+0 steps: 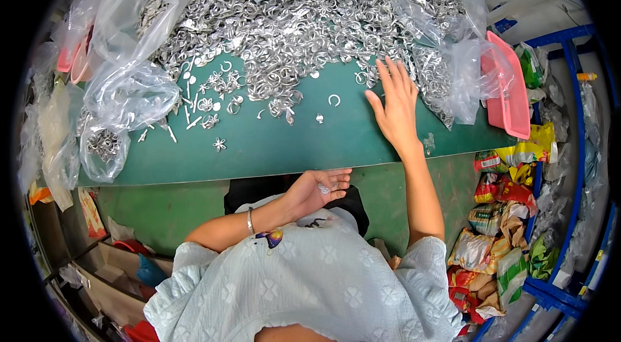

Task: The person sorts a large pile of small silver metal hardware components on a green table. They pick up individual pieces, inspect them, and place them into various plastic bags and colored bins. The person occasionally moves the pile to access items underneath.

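A large heap of small silver metal pieces (pixel 284 51), many of them open ring shapes, covers the far part of the green table (pixel 272 154). My right hand (pixel 396 106) reaches over the table with fingers outstretched, its fingertips at the heap's near edge. Below the table's front edge, my left hand (pixel 318 188) is turned palm up, fingers partly curled around small silver pieces (pixel 324 188); their exact shape is too small to tell. Between the hands lie a loose open ring (pixel 334 100) and a small silver piece (pixel 319 119). Flower-shaped pieces (pixel 220 144) are scattered to the left.
Clear plastic bags (pixel 132 93) stand at the left, one holding silver pieces. Another clear bag (pixel 446 12) lies at the far right beside a pink basket (pixel 508 93). Colourful packets (pixel 482 248) and a blue metal rack (pixel 569 174) are right of the table.
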Tool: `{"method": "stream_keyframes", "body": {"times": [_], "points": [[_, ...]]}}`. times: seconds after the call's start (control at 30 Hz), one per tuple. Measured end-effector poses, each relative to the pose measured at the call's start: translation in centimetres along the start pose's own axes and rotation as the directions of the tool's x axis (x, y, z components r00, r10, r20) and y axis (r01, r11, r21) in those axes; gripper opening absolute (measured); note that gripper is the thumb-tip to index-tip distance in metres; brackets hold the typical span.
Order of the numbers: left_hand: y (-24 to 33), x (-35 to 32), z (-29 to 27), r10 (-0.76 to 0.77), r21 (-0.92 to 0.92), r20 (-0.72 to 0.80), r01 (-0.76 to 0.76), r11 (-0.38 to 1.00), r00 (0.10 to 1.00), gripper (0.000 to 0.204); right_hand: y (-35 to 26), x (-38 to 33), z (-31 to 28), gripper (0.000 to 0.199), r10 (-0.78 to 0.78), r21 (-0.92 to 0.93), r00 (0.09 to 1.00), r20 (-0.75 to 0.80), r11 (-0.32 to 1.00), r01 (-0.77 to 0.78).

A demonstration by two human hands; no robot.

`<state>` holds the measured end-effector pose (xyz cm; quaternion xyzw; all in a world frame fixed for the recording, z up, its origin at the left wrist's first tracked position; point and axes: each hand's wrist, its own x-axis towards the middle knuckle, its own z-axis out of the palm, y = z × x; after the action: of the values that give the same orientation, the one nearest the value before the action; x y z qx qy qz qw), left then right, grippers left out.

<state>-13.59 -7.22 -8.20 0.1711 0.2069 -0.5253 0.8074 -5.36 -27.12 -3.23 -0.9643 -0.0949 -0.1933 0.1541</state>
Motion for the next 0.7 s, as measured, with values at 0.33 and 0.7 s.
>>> {"method": "stream_keyframes", "body": {"times": [0.33,0.7], "points": [[-0.6,-0.2,-1.3,0.101,0.263,0.061,-0.114,0.958,0.993,0.046,1.1,-2.3,0.9,0.025,-0.098,0.273,0.990,-0.104,0.954,0.123],[-0.1,-1.8,0.5,0.025,0.410,0.122,-0.074,0.909,0.992,0.038,0.2,1.3,-0.5,0.029,0.139,-0.159,0.984,-0.114,0.975,-0.157]]}}
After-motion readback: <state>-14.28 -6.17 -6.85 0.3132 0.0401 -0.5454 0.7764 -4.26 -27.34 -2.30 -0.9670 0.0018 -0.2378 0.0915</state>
